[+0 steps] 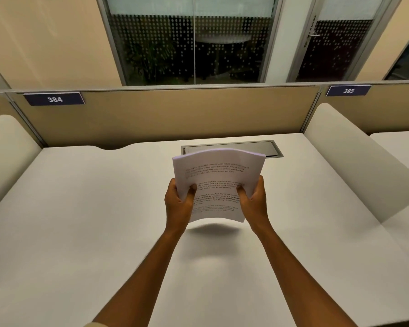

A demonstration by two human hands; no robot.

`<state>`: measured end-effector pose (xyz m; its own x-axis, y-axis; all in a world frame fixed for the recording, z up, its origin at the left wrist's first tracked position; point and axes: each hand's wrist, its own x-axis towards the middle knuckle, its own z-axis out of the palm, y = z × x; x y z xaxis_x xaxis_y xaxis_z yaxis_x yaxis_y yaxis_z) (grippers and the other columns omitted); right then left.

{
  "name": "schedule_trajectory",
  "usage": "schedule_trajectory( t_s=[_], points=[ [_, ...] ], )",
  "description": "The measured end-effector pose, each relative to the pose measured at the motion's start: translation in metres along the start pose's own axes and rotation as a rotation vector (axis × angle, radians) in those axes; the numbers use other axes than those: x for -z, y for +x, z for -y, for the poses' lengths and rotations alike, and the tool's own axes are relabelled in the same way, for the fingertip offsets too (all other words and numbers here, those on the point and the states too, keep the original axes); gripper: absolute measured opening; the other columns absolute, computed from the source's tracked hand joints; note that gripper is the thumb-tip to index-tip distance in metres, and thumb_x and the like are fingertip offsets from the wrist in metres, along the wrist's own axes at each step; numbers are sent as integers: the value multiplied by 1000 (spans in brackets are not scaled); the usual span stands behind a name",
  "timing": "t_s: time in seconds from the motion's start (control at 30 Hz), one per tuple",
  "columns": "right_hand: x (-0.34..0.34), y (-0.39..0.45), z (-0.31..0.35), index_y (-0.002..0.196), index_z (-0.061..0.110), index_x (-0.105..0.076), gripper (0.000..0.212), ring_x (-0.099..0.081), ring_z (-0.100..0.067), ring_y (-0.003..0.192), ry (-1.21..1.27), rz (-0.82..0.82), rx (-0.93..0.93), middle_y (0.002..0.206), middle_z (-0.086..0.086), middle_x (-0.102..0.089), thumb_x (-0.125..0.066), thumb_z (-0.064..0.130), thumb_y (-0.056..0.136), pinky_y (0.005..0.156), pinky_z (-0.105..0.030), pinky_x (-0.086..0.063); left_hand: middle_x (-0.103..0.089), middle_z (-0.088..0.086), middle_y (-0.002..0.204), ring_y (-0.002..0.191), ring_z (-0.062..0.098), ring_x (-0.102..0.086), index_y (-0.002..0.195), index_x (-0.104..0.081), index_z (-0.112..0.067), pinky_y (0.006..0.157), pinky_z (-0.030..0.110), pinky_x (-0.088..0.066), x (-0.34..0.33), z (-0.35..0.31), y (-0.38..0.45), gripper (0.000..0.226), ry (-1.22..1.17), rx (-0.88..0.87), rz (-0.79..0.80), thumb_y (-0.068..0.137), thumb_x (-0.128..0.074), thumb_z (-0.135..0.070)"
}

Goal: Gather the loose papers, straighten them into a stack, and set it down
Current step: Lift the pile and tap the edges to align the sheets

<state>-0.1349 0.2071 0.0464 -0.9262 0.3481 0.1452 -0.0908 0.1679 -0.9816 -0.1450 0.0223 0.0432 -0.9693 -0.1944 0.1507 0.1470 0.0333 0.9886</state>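
A stack of white printed papers (219,175) hangs in the air above the middle of the white desk (104,232), its sheets bowed upward and its lower edge lifted off the surface, with a shadow beneath. My left hand (178,206) grips the stack's left side, thumb on the top sheet. My right hand (253,201) grips the right side the same way. The sheets look roughly aligned, with a few edges offset at the top.
A grey metal cable hatch (257,147) is set into the desk just behind the papers. A tan partition (165,114) labelled 384 closes the back; white rounded side dividers (340,147) stand left and right. A neighbouring desk lies at far right.
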Motion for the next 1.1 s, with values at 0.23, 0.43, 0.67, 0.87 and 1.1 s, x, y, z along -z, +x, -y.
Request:
schedule_trajectory(
  t_s=[0.23, 0.43, 0.67, 0.87, 1.1],
  points=[
    [-2, -24, -35, 117, 37, -36, 39, -61, -6, 92, 7, 53, -128, 105, 24, -53, -56, 12, 94, 58, -11, -55, -62, 8, 121, 109, 24, -62, 133, -49, -16, 81, 32, -60, 3, 42, -28, 40, 36, 152, 58, 95, -57, -6],
    [-3, -20, -26, 114, 40, -38, 33, -63, -5, 89, -11, 41, -112, 104, 23, -53, -54, 17, 96, 55, -10, -52, -67, 6, 108, 96, 23, -67, 114, -58, -13, 78, 36, -62, 4, 32, -17, 21, 34, 145, -19, 94, -61, -17],
    [-4, -28, -31, 108, 42, -38, 32, -64, -3, 87, -28, 47, -101, 103, 20, -55, -53, 16, 96, 55, -9, -51, -67, 3, 109, 95, 22, -67, 117, -59, -17, 77, 35, -62, 10, 40, -23, 23, 39, 142, -37, 94, -60, -17],
    [-5, -39, -52, 117, 27, -37, 28, -59, -2, 93, -64, 50, -161, 108, 10, -54, -52, 14, 97, 58, -6, -51, -65, 7, 113, 102, 23, -64, 123, -57, -15, 85, 41, -60, 12, 55, -33, 26, 79, 183, -19, 97, -55, -13],
    [-1, -15, -33, 115, 30, -42, 32, -63, -13, 93, -15, 87, -198, 103, 8, -58, -57, 14, 93, 66, -20, -54, -66, 4, 109, 97, 22, -67, 118, -56, -14, 76, 31, -61, 18, 38, -3, 22, 173, 84, 85, 97, -53, -12]
  ],
)
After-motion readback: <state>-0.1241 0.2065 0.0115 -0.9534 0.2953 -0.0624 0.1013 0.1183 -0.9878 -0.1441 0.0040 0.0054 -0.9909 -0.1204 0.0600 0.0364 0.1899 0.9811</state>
